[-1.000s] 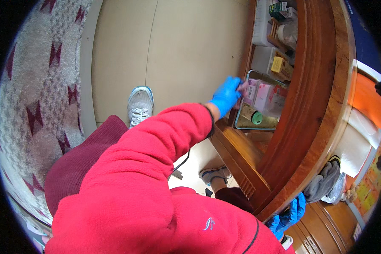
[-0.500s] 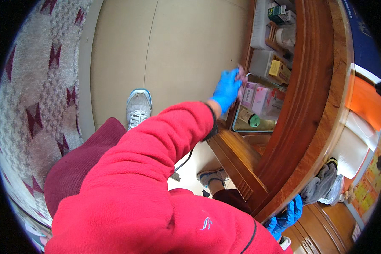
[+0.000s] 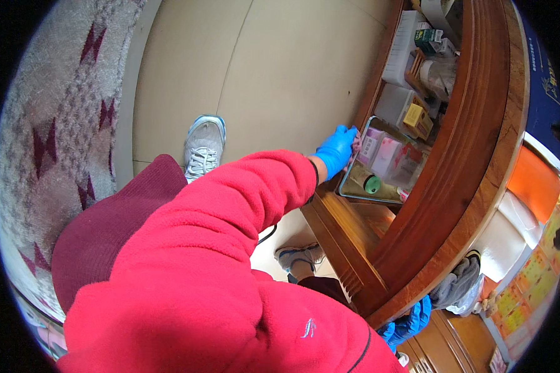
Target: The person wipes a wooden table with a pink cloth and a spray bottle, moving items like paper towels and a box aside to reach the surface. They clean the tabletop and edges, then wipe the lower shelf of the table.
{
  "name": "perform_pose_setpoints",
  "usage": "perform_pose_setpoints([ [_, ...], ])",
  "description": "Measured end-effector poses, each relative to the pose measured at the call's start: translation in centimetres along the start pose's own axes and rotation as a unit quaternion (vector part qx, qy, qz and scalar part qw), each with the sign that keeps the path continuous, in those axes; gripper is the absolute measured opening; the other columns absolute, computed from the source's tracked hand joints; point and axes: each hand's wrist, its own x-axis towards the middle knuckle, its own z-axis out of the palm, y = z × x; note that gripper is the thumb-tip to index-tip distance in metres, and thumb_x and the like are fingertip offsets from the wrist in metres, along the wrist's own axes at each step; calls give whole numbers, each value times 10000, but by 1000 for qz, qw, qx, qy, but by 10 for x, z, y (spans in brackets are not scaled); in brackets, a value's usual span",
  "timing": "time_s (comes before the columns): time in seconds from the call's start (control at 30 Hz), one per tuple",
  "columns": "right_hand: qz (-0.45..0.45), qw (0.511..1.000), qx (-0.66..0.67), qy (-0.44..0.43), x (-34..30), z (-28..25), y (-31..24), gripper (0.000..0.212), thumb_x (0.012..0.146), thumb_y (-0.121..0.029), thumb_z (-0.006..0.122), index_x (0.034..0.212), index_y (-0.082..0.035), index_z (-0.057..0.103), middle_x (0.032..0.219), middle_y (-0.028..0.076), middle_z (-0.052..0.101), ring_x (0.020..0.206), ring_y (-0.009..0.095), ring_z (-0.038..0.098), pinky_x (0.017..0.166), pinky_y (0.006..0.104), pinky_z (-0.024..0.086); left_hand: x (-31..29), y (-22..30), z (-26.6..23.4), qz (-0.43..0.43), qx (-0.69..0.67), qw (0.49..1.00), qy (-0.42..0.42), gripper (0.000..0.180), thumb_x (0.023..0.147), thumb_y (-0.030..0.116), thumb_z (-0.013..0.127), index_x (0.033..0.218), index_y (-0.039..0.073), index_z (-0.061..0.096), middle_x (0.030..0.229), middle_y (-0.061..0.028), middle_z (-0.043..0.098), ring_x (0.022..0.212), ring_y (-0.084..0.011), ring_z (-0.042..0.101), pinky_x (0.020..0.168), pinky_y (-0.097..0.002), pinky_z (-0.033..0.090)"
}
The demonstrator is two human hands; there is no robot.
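My left hand (image 3: 335,151), in a blue glove with a red sleeve, reaches to the lower shelf of a wooden table (image 3: 473,155). It presses a small pink cloth (image 3: 356,143) against the left rim of a clear tray (image 3: 350,194). In the tray are pink boxes (image 3: 386,155) and a roll with a green end (image 3: 371,184). My right hand (image 3: 409,321), also gloved in blue, rests at the table's rim low on the right. It is partly hidden by the rim.
More boxes and clear containers (image 3: 410,115) crowd the shelf behind the tray. My white shoes (image 3: 203,148) stand on a beige floor (image 3: 280,74), and a patterned rug (image 3: 62,137) lies at the left. Grey cloth (image 3: 457,286) hangs near the table's edge.
My left hand has slid a little along the tray's rim with the cloth. The view has shifted slightly. My right hand stays at the table's rim.
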Motion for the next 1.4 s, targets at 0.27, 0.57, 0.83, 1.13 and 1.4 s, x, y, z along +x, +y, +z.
perform_pose_setpoints([
  [0.27, -28, 999, 9, -24, 6, -3, -6, 667, 982, -556, 496, 1473, -106, 445, 1483, 229, 410, 1349, 387, 427, 1133, 521, 331, 29, -40, -6, 266, 199, 942, -39, 327, 1005, 406, 555, 1187, 141, 496, 923, -77, 545, 656, -163, 549, 538, -330, 476],
  [0.57, -18, 999, 24, -30, 14, -2, -17, 629, 997, -501, 502, 1465, -85, 441, 1488, 239, 391, 1350, 389, 417, 1138, 524, 314, -25, -38, -5, 36, -49, 994, -95, 294, 1002, 451, 507, 940, 163, 503, 841, -46, 588, 574, -151, 494, 511, -333, 430],
  [0.83, -22, 999, 23, -37, 18, -3, -21, 619, 987, -467, 535, 1457, -74, 450, 1488, 233, 393, 1352, 391, 415, 1144, 524, 305, -39, -19, -7, -27, -75, 980, -181, 340, 986, 420, 454, 766, 161, 469, 720, -35, 520, 427, -152, 461, 367, -308, 387],
  [1.13, -16, 999, 27, -42, 14, -5, -16, 643, 986, -508, 510, 1476, -98, 436, 1497, 220, 392, 1361, 380, 408, 1149, 521, 298, -45, -28, -21, -86, -50, 962, -255, 324, 971, 388, 438, 749, 152, 429, 707, -9, 467, 482, -141, 412, 480, -299, 379],
  [1.4, -19, 1000, -2, -24, 10, -3, -9, 661, 975, -560, 498, 1463, -116, 466, 1472, 228, 431, 1330, 387, 452, 1133, 528, 333, -44, -27, -23, -52, 2, 967, -248, 330, 992, 383, 413, 751, 158, 417, 734, -16, 480, 492, -135, 423, 491, -296, 392],
])
